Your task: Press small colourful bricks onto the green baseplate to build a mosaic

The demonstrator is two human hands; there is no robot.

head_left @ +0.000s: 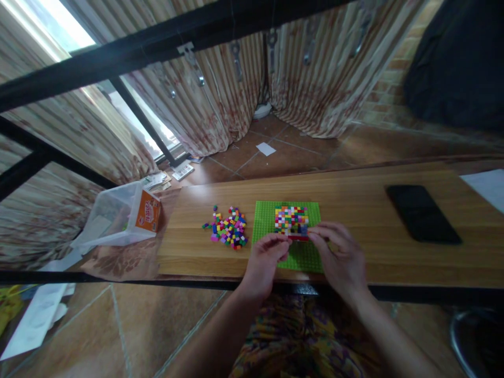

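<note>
A green studded baseplate (262,215) lies on the wooden table, with a block of small multicoloured bricks (291,216) packed together on it. Over the near edge of that block, a narrow red strip (298,238) spans the space between my fingertips; its exact kind is too small to make out. My left hand (270,254) is closed in a pinch at the strip's left end. At the right end, my right hand (340,254) pinches with thumb and fingers. The fingers partly hide the lower bricks. Left of the baseplate lies a loose pile of small coloured bricks (230,228).
A black tablet-like slab (423,214) lies on the table (358,199) at the right, with white paper (488,186) beyond. A clear plastic bin (118,215) with an orange label stands at the left end. A dark metal bar (157,34) crosses above the far side.
</note>
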